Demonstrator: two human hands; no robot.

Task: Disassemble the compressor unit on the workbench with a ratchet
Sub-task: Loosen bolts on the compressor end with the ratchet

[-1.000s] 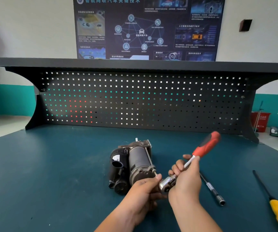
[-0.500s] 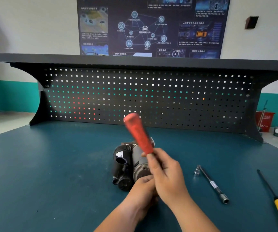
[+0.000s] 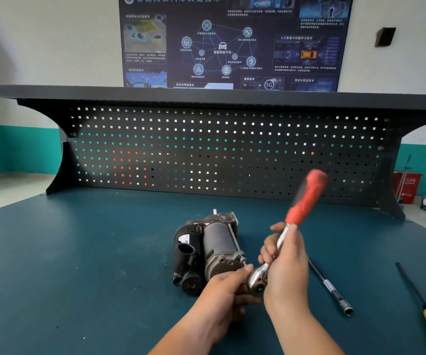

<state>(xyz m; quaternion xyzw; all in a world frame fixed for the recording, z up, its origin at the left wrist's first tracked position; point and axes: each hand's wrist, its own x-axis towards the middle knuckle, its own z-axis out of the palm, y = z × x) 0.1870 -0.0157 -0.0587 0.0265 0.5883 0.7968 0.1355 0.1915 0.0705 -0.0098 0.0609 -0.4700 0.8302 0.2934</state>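
Swung back rightward, the ratchet [image 3: 305, 201] handle tilts up-right; right grip [image 3: 286, 271] clasps its shaft, left grip [image 3: 222, 294] pinches its head beside the compressor [image 3: 213, 248].

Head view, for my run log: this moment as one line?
right hand: holds ratchet | left hand: pinches its head | compressor: on bench

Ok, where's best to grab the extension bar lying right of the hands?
Pinch the extension bar mid-shaft from above, fingers across it. It lies flat on the workbench, thicker socket end nearest; its far end runs behind the right hand, so probably come from the right.
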